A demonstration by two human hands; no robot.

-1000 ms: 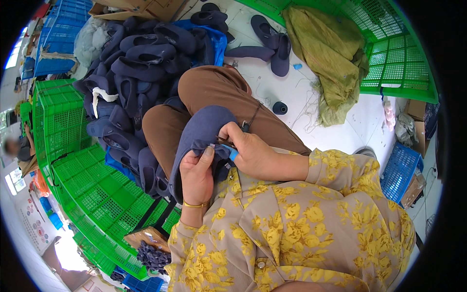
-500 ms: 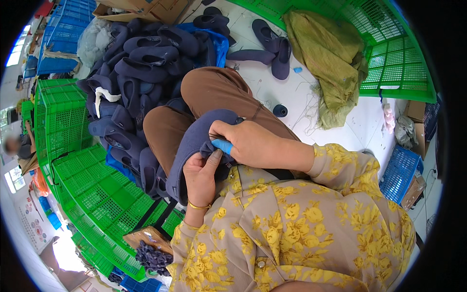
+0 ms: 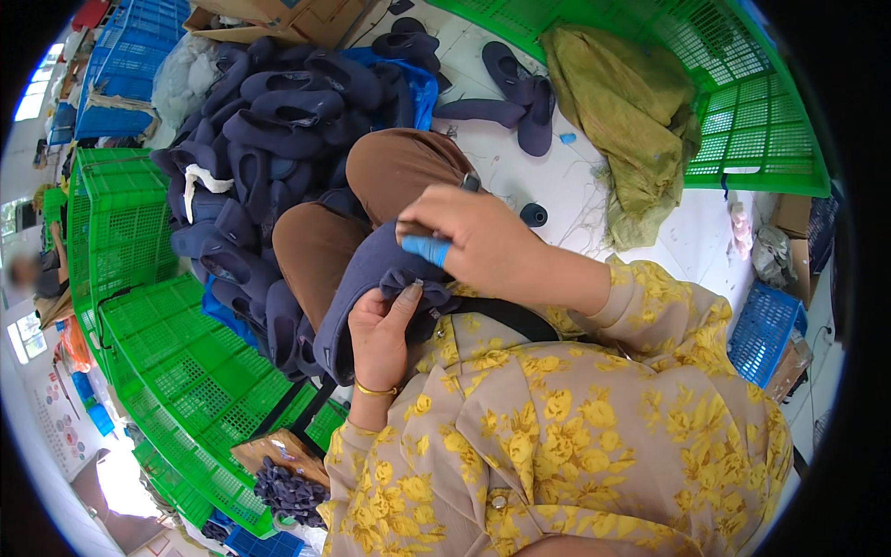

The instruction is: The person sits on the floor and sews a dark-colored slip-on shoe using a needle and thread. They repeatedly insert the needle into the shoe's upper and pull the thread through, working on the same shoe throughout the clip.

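A dark navy slip-on shoe (image 3: 357,278) lies tilted across my lap, with a small gathered fabric bow (image 3: 422,290) at its opening. My left hand (image 3: 379,334) is closed on the shoe, its thumb pressing the bow at the edge. Just above the bow, apart from it, is my right hand (image 3: 478,237), fingers curled together and one wrapped in blue. A small dark tool (image 3: 471,182) with a shiny end sticks up beside its knuckles; the rest is hidden in the grip. Whether thread runs from these fingers I cannot tell.
Past my knees a large heap of navy shoes (image 3: 278,111) rests on blue plastic. Green crates (image 3: 200,371) line the left. Loose shoes (image 3: 534,116), a dark thread spool (image 3: 534,214) and an olive cloth (image 3: 622,121) lie on the floor. More bows (image 3: 292,492) sit by a wooden board (image 3: 278,455).
My right hand has lifted away from the bow, up and to the right, with the small dark tool. The left hand keeps its hold on the shoe, and the bow now shows more fully.
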